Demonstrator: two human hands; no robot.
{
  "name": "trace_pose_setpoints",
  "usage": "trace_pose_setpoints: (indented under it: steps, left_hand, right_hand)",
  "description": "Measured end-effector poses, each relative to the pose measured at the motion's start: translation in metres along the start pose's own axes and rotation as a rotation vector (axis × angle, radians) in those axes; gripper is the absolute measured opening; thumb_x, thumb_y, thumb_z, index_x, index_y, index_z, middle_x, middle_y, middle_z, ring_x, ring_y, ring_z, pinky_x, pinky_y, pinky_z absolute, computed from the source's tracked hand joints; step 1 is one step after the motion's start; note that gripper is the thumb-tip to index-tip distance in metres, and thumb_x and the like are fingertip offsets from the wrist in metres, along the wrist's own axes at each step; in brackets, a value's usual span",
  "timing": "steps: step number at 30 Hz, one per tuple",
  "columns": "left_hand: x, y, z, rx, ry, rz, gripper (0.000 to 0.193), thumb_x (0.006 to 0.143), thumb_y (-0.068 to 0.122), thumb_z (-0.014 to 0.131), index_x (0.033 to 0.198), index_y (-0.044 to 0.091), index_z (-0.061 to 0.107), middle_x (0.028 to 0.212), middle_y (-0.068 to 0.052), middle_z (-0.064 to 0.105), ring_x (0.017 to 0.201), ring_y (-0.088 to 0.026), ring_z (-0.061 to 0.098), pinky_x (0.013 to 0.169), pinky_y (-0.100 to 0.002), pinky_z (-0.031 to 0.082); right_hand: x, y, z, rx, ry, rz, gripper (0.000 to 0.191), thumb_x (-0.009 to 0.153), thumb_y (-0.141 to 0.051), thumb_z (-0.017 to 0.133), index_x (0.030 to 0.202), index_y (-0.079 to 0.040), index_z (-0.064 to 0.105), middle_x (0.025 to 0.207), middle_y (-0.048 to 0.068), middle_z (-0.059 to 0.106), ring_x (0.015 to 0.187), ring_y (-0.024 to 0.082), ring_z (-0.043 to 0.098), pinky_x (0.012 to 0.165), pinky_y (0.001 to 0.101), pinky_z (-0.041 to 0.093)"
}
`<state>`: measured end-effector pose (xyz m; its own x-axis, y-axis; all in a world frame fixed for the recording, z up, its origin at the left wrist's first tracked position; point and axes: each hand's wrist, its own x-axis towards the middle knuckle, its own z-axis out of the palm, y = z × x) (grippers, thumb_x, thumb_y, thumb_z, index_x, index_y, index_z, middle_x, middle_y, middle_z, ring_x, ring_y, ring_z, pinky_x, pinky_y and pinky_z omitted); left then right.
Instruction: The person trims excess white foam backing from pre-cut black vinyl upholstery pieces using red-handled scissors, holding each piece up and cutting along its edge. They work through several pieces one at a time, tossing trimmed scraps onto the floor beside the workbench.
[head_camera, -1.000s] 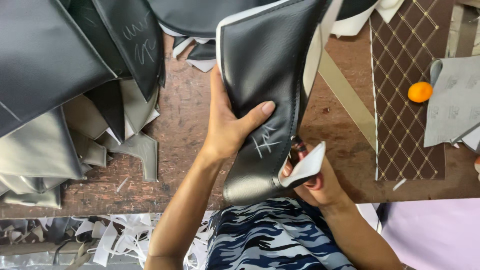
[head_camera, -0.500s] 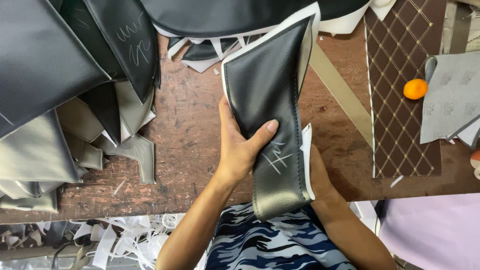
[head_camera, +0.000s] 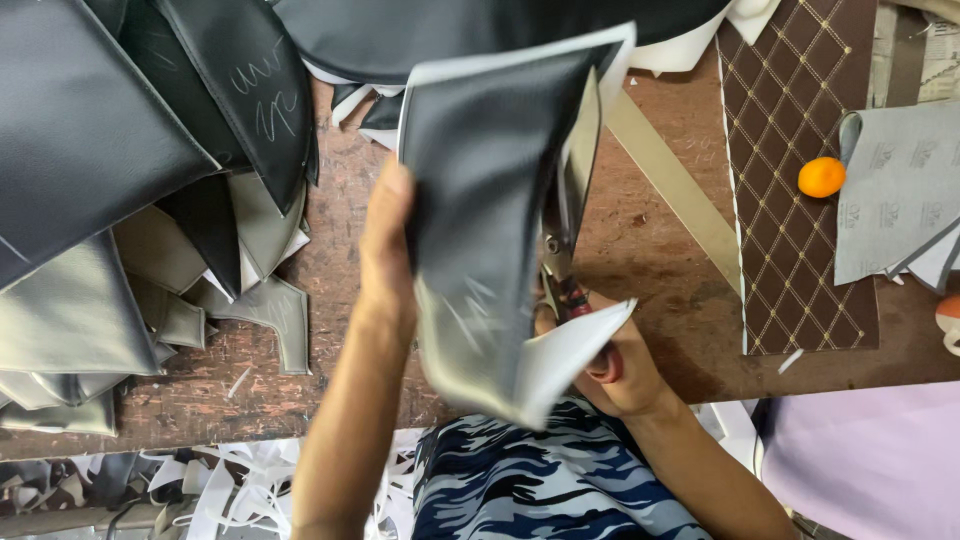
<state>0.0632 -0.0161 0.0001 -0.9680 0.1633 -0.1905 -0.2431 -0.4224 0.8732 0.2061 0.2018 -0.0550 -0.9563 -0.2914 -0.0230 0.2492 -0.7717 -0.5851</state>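
Since half a second ago, the black faux-leather panel (head_camera: 490, 190) has swung up toward the camera and tilted, so it now looks larger and blurred, and the left hand (head_camera: 388, 250) has shifted from lying across its face to gripping its left edge. That hand's fingers are hidden behind the panel, pinching it from the back, and only the back of the hand and the wrist show. The panel hangs in the air above the wooden bench (head_camera: 650, 250), its white foam backing showing along the top edge and at a loose lower flap (head_camera: 565, 350) that curls toward the right. The right hand (head_camera: 610, 355) sits low behind that flap, its fingers closed through the reddish handles of a pair of scissors (head_camera: 562, 260), whose blades run up along the panel's right edge; how far apart the blades stand I cannot tell. On the bench to the left lies a heap of black and grey cut pieces (head_camera: 150, 180), some with chalk marks. To the right lies a brown quilted panel (head_camera: 800, 180) with diamond stitching, a small orange ball (head_camera: 821, 177) resting at its edge, and grey sheets (head_camera: 900, 190) just beside it. White trimmings (head_camera: 220, 485) litter the floor below the bench edge.
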Motion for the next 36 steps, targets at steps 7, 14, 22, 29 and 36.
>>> trace_pose_setpoints:
  steps: [7,14,22,29,36]
  left_hand:
    - [0.036,0.044,-0.012,0.087,-0.558,-0.018,0.094,0.077,0.035,0.091,0.150,-0.003,0.047,0.137,-0.024,0.059,0.129,-0.038,0.058,0.117,-0.052,0.050]
    - [0.040,0.057,-0.012,0.029,-0.498,0.044,0.071,0.095,0.025,0.076,0.153,-0.004,0.047,0.142,-0.017,0.062,0.130,-0.026,0.061,0.115,-0.039,0.050]
    - [0.026,0.009,0.009,0.121,-0.272,0.400,0.068,0.107,0.015,0.065,0.163,-0.001,0.030,0.159,-0.016,0.049,0.146,-0.022,0.052,0.129,-0.039,0.041]
    - [0.002,-0.043,0.012,0.049,-0.169,0.320,0.073,0.105,0.013,0.065,0.164,-0.004,0.025,0.157,-0.016,0.049,0.141,-0.020,0.051,0.123,-0.034,0.041]
    - [-0.007,-0.060,0.014,0.014,-0.088,0.284,0.076,0.103,0.015,0.067,0.163,-0.004,0.025,0.150,-0.015,0.054,0.135,-0.019,0.055,0.118,-0.033,0.043]
  right_hand:
    - [0.005,-0.012,0.016,-0.161,0.009,0.034,0.070,0.098,-0.043,0.079,0.133,0.013,0.055,0.093,0.002,0.061,0.080,0.008,0.053,0.079,0.0239,0.042]
    - [-0.006,0.001,0.002,-0.263,-0.024,0.034,0.062,0.105,-0.043,0.075,0.128,0.013,0.061,0.104,0.007,0.066,0.095,0.011,0.059,0.086,0.0251,0.047]
    - [-0.009,0.013,-0.004,-0.045,0.058,0.039,0.075,0.096,-0.041,0.076,0.146,0.006,0.045,0.126,0.014,0.064,0.112,0.019,0.064,0.093,0.0339,0.054]
    - [0.005,-0.012,0.012,-0.188,0.169,0.083,0.089,0.085,-0.055,0.080,0.142,0.007,0.051,0.124,0.012,0.067,0.108,0.018,0.065,0.092,0.0320,0.055]
    - [0.015,-0.024,0.029,-0.288,0.283,0.133,0.101,0.073,-0.067,0.082,0.139,0.004,0.055,0.119,0.008,0.068,0.103,0.015,0.065,0.087,0.0291,0.054]
